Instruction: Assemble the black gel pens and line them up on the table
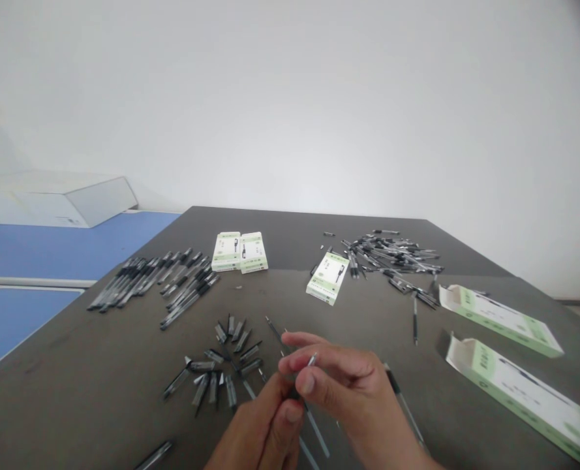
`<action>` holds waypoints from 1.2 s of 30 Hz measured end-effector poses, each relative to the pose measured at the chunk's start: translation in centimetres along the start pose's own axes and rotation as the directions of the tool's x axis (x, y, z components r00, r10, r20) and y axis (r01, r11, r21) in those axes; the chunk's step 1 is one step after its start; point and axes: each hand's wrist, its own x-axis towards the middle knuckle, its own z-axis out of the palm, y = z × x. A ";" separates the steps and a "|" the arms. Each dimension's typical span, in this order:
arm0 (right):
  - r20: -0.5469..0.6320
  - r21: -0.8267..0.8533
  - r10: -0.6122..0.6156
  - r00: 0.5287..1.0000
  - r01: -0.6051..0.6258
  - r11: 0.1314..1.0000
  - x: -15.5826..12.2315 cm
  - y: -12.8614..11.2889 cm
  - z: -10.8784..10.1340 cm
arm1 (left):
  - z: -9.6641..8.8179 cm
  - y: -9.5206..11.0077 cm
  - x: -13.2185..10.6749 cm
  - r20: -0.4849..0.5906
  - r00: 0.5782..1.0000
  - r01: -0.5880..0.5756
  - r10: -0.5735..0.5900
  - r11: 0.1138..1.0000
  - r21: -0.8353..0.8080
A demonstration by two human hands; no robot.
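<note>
Both my hands meet low in the middle of the view, over a dark grey table. My right hand pinches the upper end of a thin pen refill between thumb and forefinger. My left hand is closed round the lower part of a pen piece beneath it; what exactly it grips is hidden by the fingers. Just left of my hands lies a scatter of several pen caps and short parts. A single pen lies to the right of my right hand.
A row of assembled pens lies at the left, a loose heap of pen parts at the far right. Three small green-white boxes stand in the middle; two long open boxes lie at right.
</note>
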 end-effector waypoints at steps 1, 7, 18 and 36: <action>0.030 0.024 0.000 1.000 -0.001 1.000 0.0 -0.1 0.1 | 0.0 0.0 0.0 0.013 1.000 -0.007 0.007 1.000 -0.007; 0.089 0.032 -0.012 0.996 0.010 0.999 0.2 -0.7 0.1 | 0.0 -0.7 0.2 0.106 0.993 -0.050 0.053 0.998 -0.028; -0.073 0.002 0.025 0.997 -0.025 1.000 0.3 -0.1 -0.1 | -0.5 0.7 0.4 0.093 0.988 -0.127 0.121 0.989 0.070; 0.258 -0.823 -0.177 0.950 0.312 0.475 4.0 1.5 -7.0 | -4.9 4.2 3.9 -0.521 0.766 -0.463 0.377 0.885 -0.041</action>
